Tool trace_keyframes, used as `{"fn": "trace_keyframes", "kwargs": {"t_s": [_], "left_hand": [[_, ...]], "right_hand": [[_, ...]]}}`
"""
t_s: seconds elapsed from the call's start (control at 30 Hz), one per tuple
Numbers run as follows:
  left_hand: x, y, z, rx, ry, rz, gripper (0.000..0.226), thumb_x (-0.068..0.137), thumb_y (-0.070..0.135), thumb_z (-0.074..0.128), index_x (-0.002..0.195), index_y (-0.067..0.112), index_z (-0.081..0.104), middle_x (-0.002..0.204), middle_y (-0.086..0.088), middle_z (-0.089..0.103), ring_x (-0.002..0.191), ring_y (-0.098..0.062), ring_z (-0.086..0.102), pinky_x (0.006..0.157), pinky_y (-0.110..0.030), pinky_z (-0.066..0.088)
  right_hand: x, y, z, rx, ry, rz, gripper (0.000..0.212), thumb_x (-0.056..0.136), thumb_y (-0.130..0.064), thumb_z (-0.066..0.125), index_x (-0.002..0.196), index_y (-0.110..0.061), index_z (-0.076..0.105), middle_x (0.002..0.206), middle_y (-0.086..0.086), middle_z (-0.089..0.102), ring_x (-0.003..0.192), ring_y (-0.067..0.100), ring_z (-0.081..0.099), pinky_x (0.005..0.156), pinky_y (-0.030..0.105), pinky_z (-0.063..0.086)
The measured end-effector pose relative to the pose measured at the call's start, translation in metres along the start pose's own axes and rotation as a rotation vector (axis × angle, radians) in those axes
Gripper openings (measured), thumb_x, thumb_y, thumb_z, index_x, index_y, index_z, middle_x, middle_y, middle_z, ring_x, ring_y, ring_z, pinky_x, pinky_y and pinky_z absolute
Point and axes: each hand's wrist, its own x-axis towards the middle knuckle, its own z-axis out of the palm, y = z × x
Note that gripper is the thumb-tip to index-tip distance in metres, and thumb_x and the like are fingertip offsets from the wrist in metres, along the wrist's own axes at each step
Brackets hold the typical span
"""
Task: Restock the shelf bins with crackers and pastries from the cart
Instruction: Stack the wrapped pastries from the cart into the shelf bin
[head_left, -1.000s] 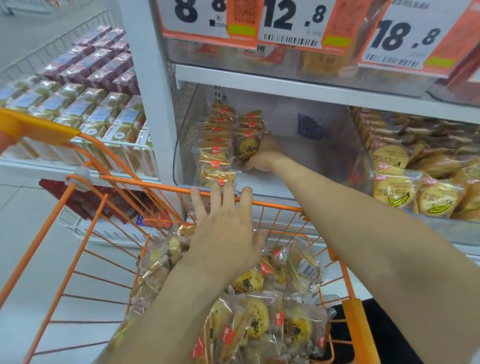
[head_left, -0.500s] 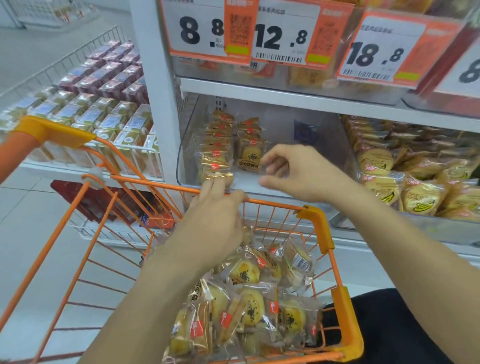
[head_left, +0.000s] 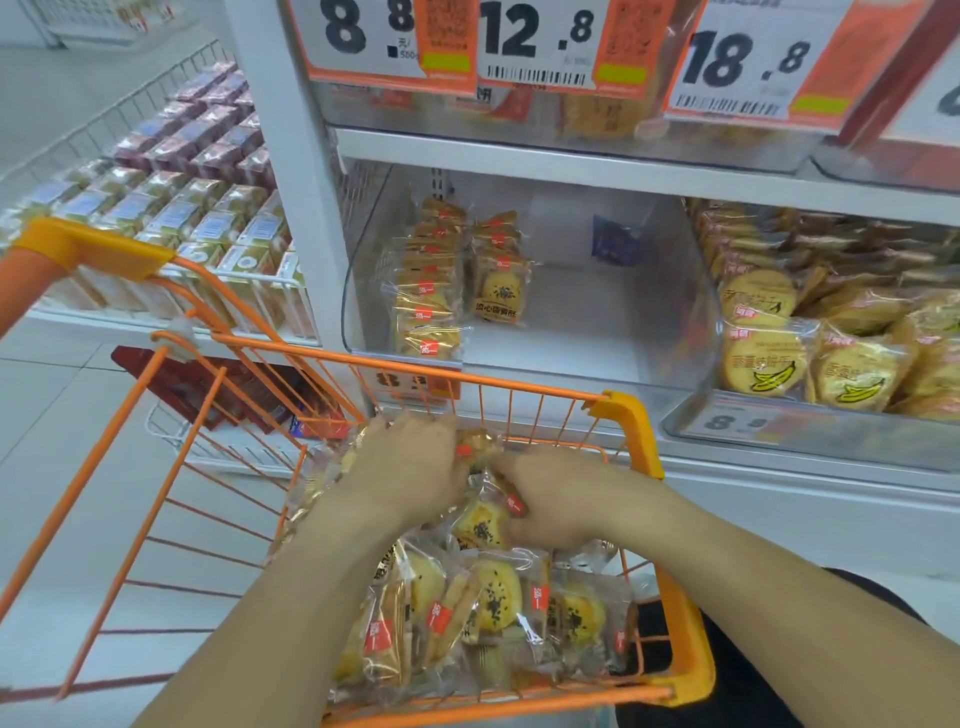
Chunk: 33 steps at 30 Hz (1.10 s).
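Hands deep in the cart, gathering the next pastry packs

Fingers first: your left hand (head_left: 410, 467) curls down over a wrapped pastry (head_left: 475, 447) at the far end of the orange cart (head_left: 623, 410), fingertips hidden under the pack, so it reads as a grip but you cannot see how tight. Your right hand (head_left: 558, 501) pinches another clear pack (head_left: 480, 525) with a sesame-topped pastry, thumb side against the red label. Both hands nearly touch, working the same clump.

Below them the pile of pastry packs (head_left: 493, 613) fills the near end of the cart, many left.

Out to the shelf: the clear bin (head_left: 696, 312) straight ahead holds only two short rows of the same pastries (head_left: 431, 296) against its left wall; the rest of its floor is bare apart from a dark blue item (head_left: 615, 244) at the back. The neighbouring bin of banana-print crackers (head_left: 769, 364) on the right looks well stocked.

Judgement: early to middle, a little shelved, most of the load in the cart, bin far from full
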Motion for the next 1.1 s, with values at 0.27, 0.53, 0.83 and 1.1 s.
{"fn": "trace_keyframes", "kwargs": {"t_s": [0.27,0.53,0.83,1.1], "left_hand": [[0.008,0.006,0.013,0.031,0.17,0.008,0.015,0.091,0.016,0.056,0.1,0.026,0.049,0.104,0.005,0.061,0.104,-0.022,0.059,0.094,-0.041,0.031],[0.003,0.002,0.001,-0.15,0.239,0.051,0.018,0.087,0.013,0.061,0.093,0.022,0.045,0.097,0.001,0.061,0.097,-0.024,0.059,0.079,-0.036,0.046],[-0.025,0.001,-0.034,-0.715,0.23,0.049,0.011,0.1,0.027,0.05,0.089,0.024,0.05,0.073,0.001,0.061,0.059,-0.008,0.054,0.057,-0.028,0.045],[-0.019,0.006,-0.038,-1.335,0.183,-0.208,0.023,0.098,0.027,0.057,0.097,0.005,0.059,0.078,-0.014,0.057,0.068,-0.026,0.055,0.074,-0.06,0.054]], "right_hand": [[-0.008,0.01,-0.015,0.06,-0.001,-0.074,0.034,0.087,-0.035,0.074,0.108,-0.024,0.051,0.081,-0.013,0.048,0.078,0.014,0.049,0.059,0.027,0.036],[-0.029,0.029,-0.037,0.253,0.258,-0.22,0.028,0.083,-0.033,0.075,0.11,-0.035,0.067,0.097,-0.016,0.062,0.091,0.005,0.058,0.083,0.03,0.05],[-0.038,0.064,-0.057,0.981,0.432,-0.351,0.025,0.076,-0.017,0.077,0.095,-0.007,0.067,0.088,0.003,0.069,0.077,0.021,0.069,0.069,0.029,0.057],[-0.028,0.055,-0.061,1.525,0.467,-0.185,0.033,0.078,-0.014,0.063,0.111,-0.01,0.067,0.079,0.007,0.07,0.058,0.012,0.064,0.054,0.023,0.052]]}}
